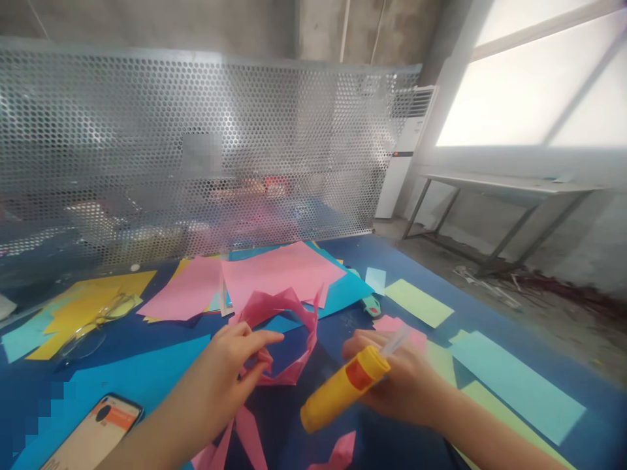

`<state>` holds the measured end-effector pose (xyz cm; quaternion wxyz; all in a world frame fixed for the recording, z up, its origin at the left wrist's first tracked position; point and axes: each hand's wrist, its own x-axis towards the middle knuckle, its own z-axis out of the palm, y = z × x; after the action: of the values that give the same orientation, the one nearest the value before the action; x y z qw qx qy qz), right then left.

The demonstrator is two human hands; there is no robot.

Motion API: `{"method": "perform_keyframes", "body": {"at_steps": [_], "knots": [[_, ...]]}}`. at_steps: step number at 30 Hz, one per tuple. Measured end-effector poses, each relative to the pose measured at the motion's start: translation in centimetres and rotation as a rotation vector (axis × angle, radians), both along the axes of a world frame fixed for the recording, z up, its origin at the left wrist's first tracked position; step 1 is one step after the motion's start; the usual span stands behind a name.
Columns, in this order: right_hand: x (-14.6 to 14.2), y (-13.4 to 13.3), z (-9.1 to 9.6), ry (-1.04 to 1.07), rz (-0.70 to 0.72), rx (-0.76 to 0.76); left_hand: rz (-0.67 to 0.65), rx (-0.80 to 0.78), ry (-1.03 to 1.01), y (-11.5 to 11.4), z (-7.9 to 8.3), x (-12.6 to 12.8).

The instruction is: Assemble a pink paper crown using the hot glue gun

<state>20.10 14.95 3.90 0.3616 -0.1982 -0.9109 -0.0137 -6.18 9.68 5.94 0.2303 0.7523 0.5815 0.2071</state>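
A folded pink paper ring (306, 352), with pointed corners along its edge, is in front of me above the blue table. My left hand (240, 359) is at its left side, the fingers curled on the folded paper. To the right, my right hand (396, 378) grips a yellow glue stick (337, 391) with a red label, tilted with its lower end toward the ring but apart from it. A clear, blurred piece (396, 341) sticks out by the right fingers; what it is I cannot tell. Below the ring lie folded pink paper strips (249, 437) and a small pink piece (343, 450).
Pink sheets (279, 274) lie at the back over blue paper (347, 290). Glasses (98, 323) rest near yellow paper at left, above a phone (98, 431). Pale green and light blue sheets (519, 385) lie right. A perforated metal screen (196, 150) borders the table's far side.
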Motion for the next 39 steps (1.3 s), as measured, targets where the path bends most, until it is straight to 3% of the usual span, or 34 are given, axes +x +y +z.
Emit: {"method": "perform_keyframes", "body": {"at_steps": [9, 23, 28, 39], "knots": [[0.0, 0.0, 0.0, 0.009, 0.018, 0.025, -0.045, -0.006, 0.086, -0.2, 0.0, 0.3], [-0.2, -0.1, 0.2, 0.018, 0.007, 0.037, -0.057, -0.086, 0.022, -0.6, 0.5, 1.2], [-0.1, 0.1, -0.1, 0.022, 0.011, 0.038, -0.030, -0.012, 0.105, -0.5, -0.3, 0.9], [0.0, 0.1, -0.2, 0.031, 0.020, 0.028, -0.139, 0.127, 0.173, -0.3, -2.0, 1.0]]}}
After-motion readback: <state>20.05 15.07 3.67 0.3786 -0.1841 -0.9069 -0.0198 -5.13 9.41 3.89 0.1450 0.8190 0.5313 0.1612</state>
